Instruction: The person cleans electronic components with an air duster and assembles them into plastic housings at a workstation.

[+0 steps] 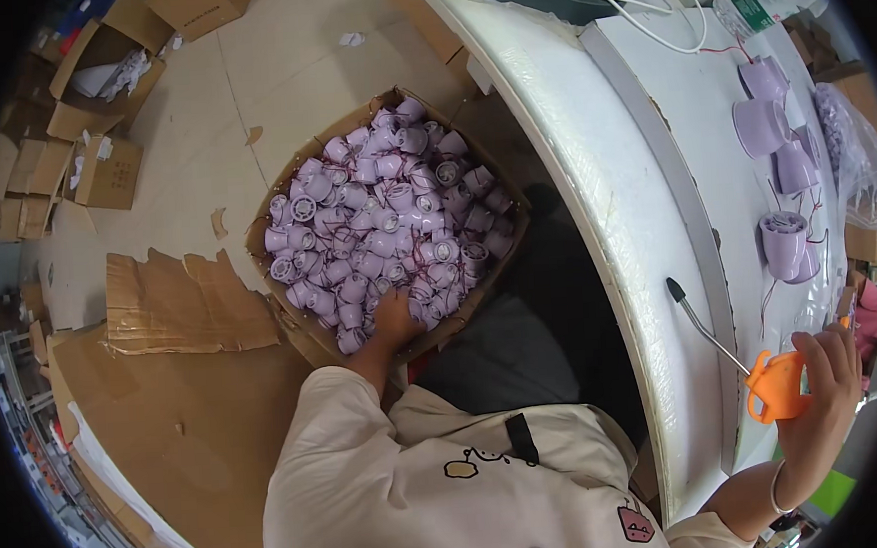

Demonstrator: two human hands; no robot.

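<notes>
A cardboard box [516,232] on my left is heaped with pale purple cup-shaped plastic parts [382,242] trailing thin red wires. Into its near edge reaches my left hand [397,318], touching the parts; its fingertips are hidden, so I cannot tell whether it grips one. Over the table's right side, my right hand [829,378] is closed around an orange-handled tool [780,387]. A thin bent metal shaft with a black tip [675,289] extends from beside the handle. Beyond that hand, several more purple parts [787,246] stand on the table, some with wires.
The white table [576,158] curves along my right, with a raised board edge. White cables [679,38] lie at its far end, near a clear plastic bag [854,158]. Flattened cardboard [188,416] covers floor at left; open cartons [106,172] stand beyond.
</notes>
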